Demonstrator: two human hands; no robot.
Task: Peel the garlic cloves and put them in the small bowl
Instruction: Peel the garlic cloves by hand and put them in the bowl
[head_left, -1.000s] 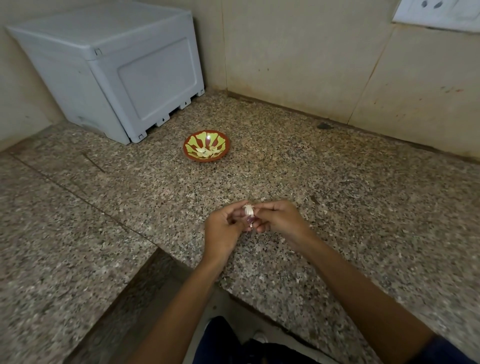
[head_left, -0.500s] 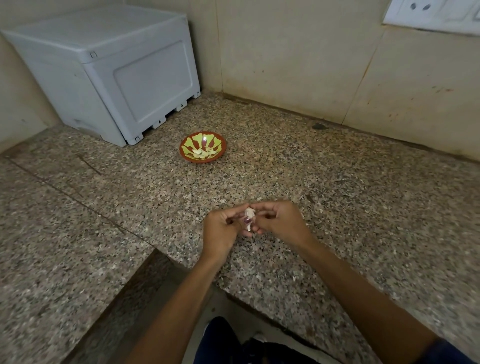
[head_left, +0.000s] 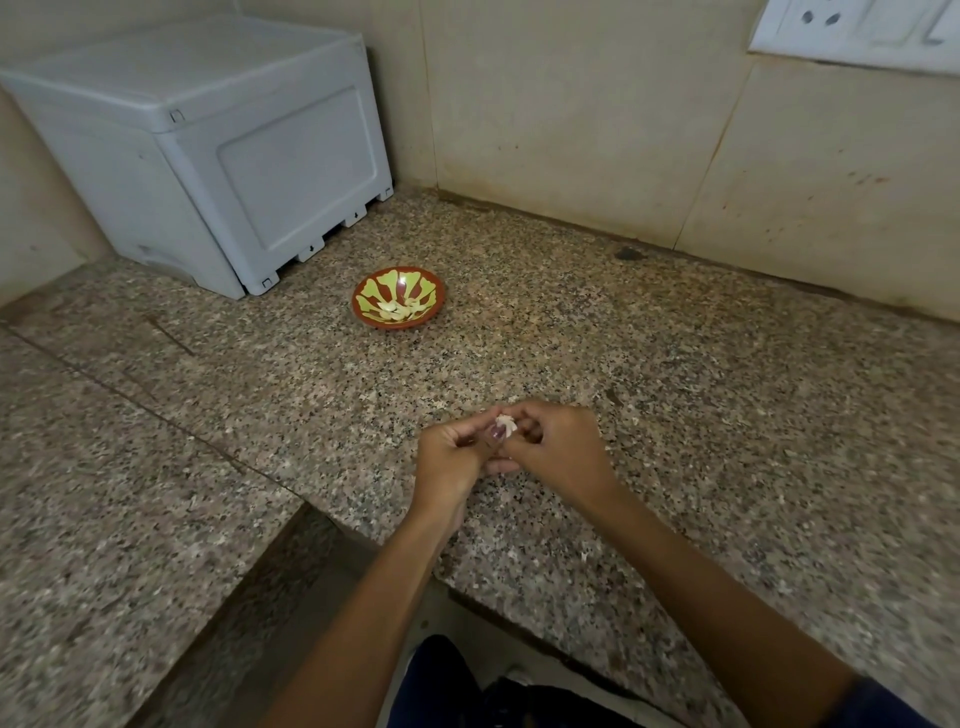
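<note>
A garlic clove (head_left: 504, 426), whitish with a purple patch of skin, sits between the fingertips of both hands above the granite counter. My left hand (head_left: 453, 457) pinches it from the left and my right hand (head_left: 558, 448) pinches it from the right, fingers curled. The small bowl (head_left: 364, 304), red-brown with a yellow-green pattern, stands farther back on the counter, apart from the hands. Several peeled cloves (head_left: 399, 310) lie inside it.
A grey plastic box (head_left: 208, 150) fills the back left corner, close to the bowl. Tiled walls bound the counter at the back, with a white socket plate (head_left: 857, 28) top right. The counter (head_left: 675, 395) is L-shaped; its inner edge drops off just below my wrists.
Both hands stay together on the clove, with the fingers shifting slightly around it. The view has tilted a little; the bowl has not moved.
</note>
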